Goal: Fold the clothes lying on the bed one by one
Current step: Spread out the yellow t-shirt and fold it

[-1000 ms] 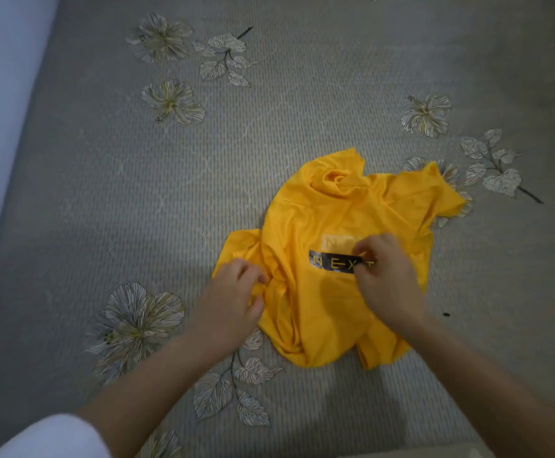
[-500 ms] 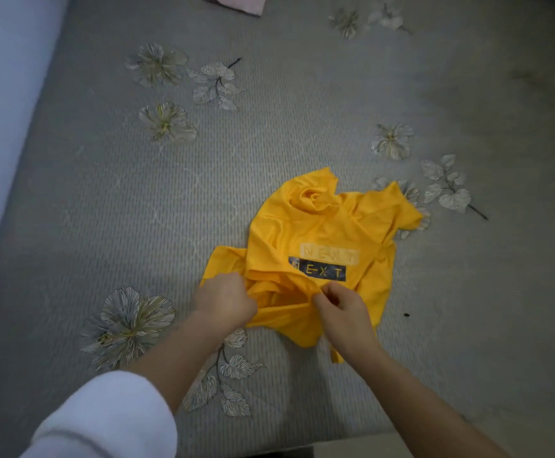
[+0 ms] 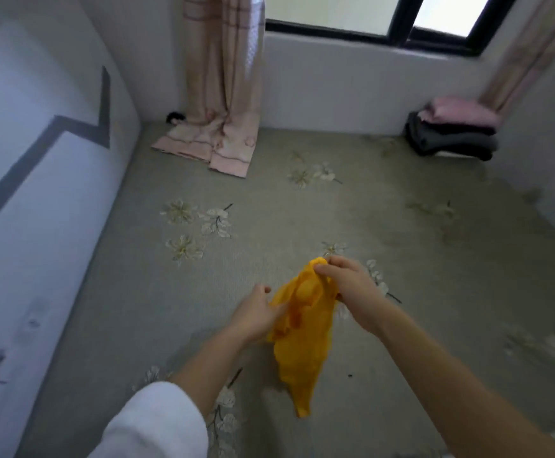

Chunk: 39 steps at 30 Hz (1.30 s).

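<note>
Bed (image 3: 269,206) middle and far stretch: flat bare cover, room for hand to sweep. Far left corner: curtain (image 3: 223,94) hem pooled on cover. Far right corner: stack of folded clothes (image 3: 451,133) (pink on dark). Left wall (image 3: 54,200) tight along left edge. Near middle: yellow shirt (image 3: 302,345) hangs bunched, blocks path across.

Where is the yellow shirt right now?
Head view, lower centre: the yellow shirt hangs bunched above the floral bed cover, pinched at its top by the right hand, with the left hand touching its left edge.
</note>
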Tool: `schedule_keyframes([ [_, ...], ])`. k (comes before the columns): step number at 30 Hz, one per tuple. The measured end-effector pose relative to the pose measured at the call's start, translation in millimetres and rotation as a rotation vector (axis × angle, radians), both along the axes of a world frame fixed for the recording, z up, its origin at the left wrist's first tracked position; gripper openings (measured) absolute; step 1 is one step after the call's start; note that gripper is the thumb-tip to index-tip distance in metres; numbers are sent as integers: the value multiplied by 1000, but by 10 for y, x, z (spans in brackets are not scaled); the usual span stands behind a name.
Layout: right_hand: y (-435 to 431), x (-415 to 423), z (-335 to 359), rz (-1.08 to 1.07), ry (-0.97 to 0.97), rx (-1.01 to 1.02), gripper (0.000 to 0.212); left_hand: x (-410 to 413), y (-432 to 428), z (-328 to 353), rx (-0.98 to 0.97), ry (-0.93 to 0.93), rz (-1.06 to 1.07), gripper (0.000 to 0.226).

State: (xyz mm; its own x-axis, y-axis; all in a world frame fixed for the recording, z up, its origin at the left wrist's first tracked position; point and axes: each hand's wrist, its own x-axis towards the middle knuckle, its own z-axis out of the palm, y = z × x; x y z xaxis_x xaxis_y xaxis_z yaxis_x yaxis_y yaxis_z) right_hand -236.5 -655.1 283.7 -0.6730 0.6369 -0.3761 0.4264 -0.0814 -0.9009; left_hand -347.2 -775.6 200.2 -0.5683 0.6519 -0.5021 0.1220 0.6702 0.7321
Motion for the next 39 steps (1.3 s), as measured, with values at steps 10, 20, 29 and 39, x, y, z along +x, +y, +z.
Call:
schedule_keyframes([
  [10, 792, 285, 1071, 229, -151, 472, 17, -28, 508, 1160, -49, 92, -304, 22],
  [20, 2140, 765, 1020, 488, -608, 737, 20, -135, 987, 2369, -152, 512, 50, 24],
  [29, 2679, 798, 1430, 193, -157, 468, 10, 89, 1213, 2395, 14, 515, 445, 21],
  [39, 2744, 740, 1523, 169, 164, 60, 20, 144, 1446, 2646, 294, 450, 567, 27],
])
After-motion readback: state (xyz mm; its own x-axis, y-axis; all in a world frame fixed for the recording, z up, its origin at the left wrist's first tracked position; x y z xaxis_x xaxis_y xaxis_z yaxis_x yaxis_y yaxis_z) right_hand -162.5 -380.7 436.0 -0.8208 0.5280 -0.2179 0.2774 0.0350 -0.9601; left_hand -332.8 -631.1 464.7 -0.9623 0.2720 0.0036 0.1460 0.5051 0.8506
